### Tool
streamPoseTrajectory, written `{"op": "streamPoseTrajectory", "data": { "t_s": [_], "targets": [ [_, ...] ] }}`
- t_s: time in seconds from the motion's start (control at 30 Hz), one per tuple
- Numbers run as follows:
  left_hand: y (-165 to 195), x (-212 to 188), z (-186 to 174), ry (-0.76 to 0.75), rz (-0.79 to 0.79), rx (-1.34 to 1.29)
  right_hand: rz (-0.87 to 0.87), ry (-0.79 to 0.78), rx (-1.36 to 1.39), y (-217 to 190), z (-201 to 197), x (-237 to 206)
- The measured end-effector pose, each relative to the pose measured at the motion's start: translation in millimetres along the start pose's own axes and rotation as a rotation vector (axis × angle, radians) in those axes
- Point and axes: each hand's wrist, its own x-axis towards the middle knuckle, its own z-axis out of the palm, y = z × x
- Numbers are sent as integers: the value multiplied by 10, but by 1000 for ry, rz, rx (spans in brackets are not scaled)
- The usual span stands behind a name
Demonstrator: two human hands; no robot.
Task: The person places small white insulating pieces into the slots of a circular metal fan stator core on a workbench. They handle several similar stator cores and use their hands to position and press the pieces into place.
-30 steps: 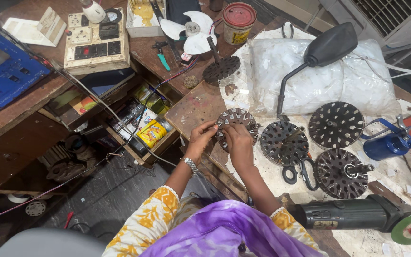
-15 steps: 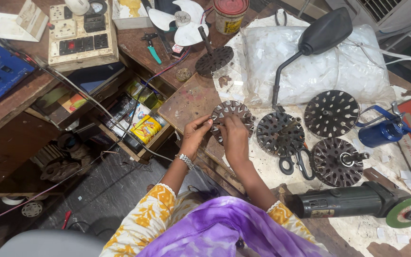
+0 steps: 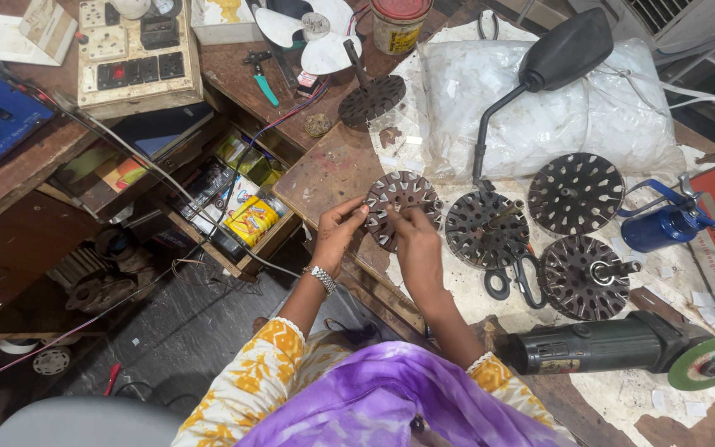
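Plainly, labelled from the head view:

Left hand: the left hand [image 3: 337, 236] grips the slotted stator disc [image 3: 400, 207] by its left rim, fingers [image 3: 356, 217] curled shut on the edge; a metal wristband sits on that wrist.

Right hand: the right hand [image 3: 417, 248] lies over the lower right part of the same disc, fingertips pinched against its slots; what they pinch is too small to tell.

Disc in hand: round, dark, ringed with slots, held just above the near edge of the desk [image 3: 333, 170], at the left end of the paper-covered work area.

Other discs: three like discs lie flat to the right, one [image 3: 487, 228] just beside the hands, one [image 3: 576, 192] beyond it, one [image 3: 583, 277] nearer the person; a fourth [image 3: 371, 99] lies farther back.

Scissors: black-handled scissors [image 3: 516, 277] lie between the near discs.

Mirror: a black vehicle mirror [image 3: 566, 48] on a stalk rests across a white plastic bundle [image 3: 539, 124].

Grinder: an angle grinder [image 3: 622, 348] with a green wheel lies at the near right.

Oil can: a blue oil can [image 3: 659, 225] lies at the right.

Socket board: a switch and socket board [image 3: 130, 54] sits at the far left.
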Motion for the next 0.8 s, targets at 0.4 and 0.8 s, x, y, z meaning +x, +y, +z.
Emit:
{"op": "streamPoseTrajectory", "data": {
  "t_s": [0.4,0.8],
  "targets": [
    [-14,20,-102,-25,3,3,-136,-294,-377,78,176,-39],
    [-14,-33,-28,54,54,77,-87,-252,-232,65,119,-104]
  ]
}}
